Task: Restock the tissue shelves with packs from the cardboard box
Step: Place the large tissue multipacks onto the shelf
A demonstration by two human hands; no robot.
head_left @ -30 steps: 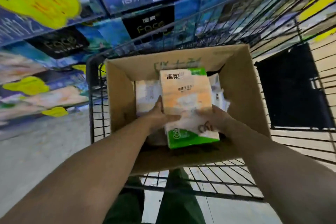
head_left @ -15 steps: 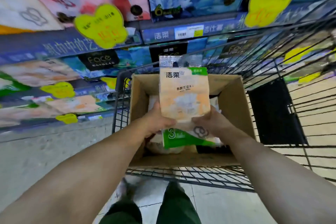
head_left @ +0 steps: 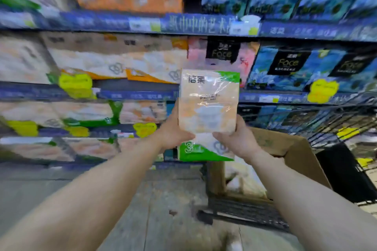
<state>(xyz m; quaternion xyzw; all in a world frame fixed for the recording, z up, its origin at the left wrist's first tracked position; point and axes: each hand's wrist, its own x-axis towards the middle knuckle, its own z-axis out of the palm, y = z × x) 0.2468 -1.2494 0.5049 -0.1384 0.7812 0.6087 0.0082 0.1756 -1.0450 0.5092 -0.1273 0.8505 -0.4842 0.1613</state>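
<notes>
I hold a tissue pack (head_left: 208, 108), orange-white with green corners, upright in front of the shelves. My left hand (head_left: 173, 130) grips its left side and my right hand (head_left: 236, 138) grips its lower right side. The open cardboard box (head_left: 293, 149) sits in the wire cart to the lower right, with more white packs (head_left: 242, 181) inside. The tissue shelves (head_left: 132, 93) fill the background, stocked with similar orange and green packs on the left.
Blue "Face" tissue packs (head_left: 289, 65) and a pink one (head_left: 222, 55) stand on the shelves to the right. Yellow price tags (head_left: 75, 83) hang on the blue shelf edges. The wire cart (head_left: 336, 120) stands at right on the grey floor (head_left: 142, 210).
Both hands lifted the pack out of the box and up toward the shelves. My view swung up and left, so the box and cart now sit at the lower right.
</notes>
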